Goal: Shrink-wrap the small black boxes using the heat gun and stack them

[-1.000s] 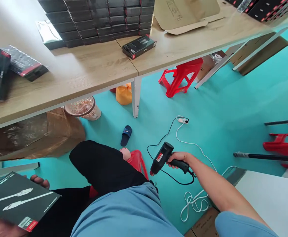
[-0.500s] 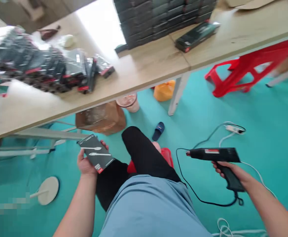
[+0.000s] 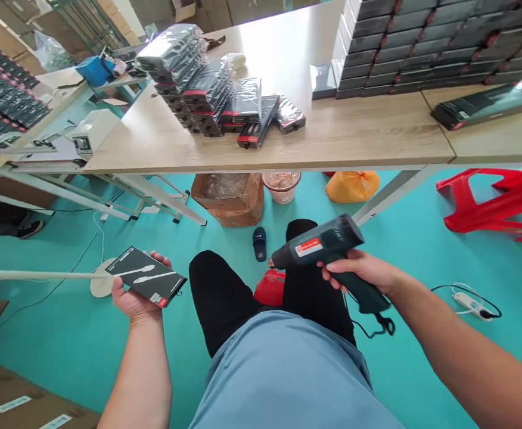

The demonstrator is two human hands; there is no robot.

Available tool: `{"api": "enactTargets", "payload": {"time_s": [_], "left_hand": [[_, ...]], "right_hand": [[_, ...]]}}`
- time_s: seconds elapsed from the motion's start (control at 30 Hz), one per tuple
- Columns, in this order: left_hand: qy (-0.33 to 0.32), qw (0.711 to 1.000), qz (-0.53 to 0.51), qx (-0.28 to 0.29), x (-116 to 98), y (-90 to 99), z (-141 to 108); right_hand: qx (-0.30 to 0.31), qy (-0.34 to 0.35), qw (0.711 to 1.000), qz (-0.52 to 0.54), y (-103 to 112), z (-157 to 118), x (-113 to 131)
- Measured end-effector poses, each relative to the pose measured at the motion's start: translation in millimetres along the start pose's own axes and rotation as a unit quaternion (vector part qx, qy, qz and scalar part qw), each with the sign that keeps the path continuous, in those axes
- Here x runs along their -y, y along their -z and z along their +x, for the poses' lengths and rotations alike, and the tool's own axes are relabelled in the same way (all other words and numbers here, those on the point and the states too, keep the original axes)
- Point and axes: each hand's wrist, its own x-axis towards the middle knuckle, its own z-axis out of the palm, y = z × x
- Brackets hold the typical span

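My left hand (image 3: 136, 301) grips a flat black box (image 3: 147, 275) with two white cable plugs printed on it and a red corner, out over the floor left of my knees. The fingers of my right hand (image 3: 354, 271) are wrapped round the handle of a dark heat gun (image 3: 319, 243), whose nozzle points left, above my right thigh. A gap separates the nozzle from the box. On the table (image 3: 167, 146), film-wrapped boxes (image 3: 207, 89) lie piled, and a tall stack of black boxes (image 3: 404, 53) stands farther right.
Under the table are a cardboard box (image 3: 238, 208), a basket (image 3: 283, 187) and a yellow bag (image 3: 353, 186). A red stool (image 3: 488, 205) stands at right, near a power strip (image 3: 473, 305) on the floor. A pale pole crosses at left, behind the held box.
The heat gun has come left, nearer the box, and its nozzle now tilts slightly downward. The camera view has turned, levelling the table edge. My left hand still holds the box.
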Motion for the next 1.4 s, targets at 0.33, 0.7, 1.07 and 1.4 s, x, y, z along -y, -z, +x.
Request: {"api": "enactTargets", "payload": {"time_s": [0.33, 0.7, 1.07, 1.4], "left_hand": [[0.07, 0.992, -0.072, -0.075, 25, 36.4, -8], [0.228, 0.969, -0.089, 0.022, 87, -13.0, 21], [0.244, 0.956, 0.127, 0.098, 92, 1.0, 21], [-0.17, 0.779, 0.561, 0.222, 61, -1.8, 15]], "right_hand": [[0.11, -0.039, 0.986, -0.121, -55, 63, 16], [0.133, 0.0, 0.988, -0.075, -103, 15, 30], [0.121, 0.106, 0.982, -0.102, -151, 29, 69], [0.019, 0.091, 0.993, -0.076, -125, 12, 73]]}}
